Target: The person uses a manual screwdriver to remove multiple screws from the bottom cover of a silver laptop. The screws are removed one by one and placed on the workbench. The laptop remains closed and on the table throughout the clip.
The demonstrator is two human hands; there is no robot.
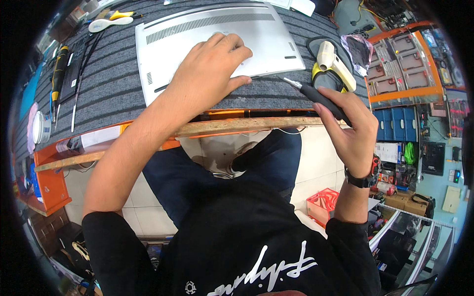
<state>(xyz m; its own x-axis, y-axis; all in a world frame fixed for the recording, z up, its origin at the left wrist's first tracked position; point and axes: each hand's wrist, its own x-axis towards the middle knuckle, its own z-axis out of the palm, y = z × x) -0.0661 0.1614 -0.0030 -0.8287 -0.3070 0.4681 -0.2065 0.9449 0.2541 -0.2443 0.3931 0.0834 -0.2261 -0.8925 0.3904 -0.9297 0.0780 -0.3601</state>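
A silver laptop [163, 52] lies upside down on the ribbed grey mat, its long vent grille on the far side. My left hand [212, 61] rests on its bottom cover, fingers bent and touching the metal, thumb spread apart near the front edge. Nothing shows between those fingers. To the right, my right hand [353, 121] grips a black-handled screwdriver [323, 98]. The metal bit points up and left, just off the laptop's near right corner. Part of the handle is hidden in my palm.
A cream-coloured tool with a nozzle [335, 66] lies right of the laptop on a black and yellow item. A yellow-black screwdriver [60, 74] and a white-handled brush [111, 23] are at left. Orange-framed bins [405, 91] stand at right. The bench's wooden edge [237, 126] runs before me.
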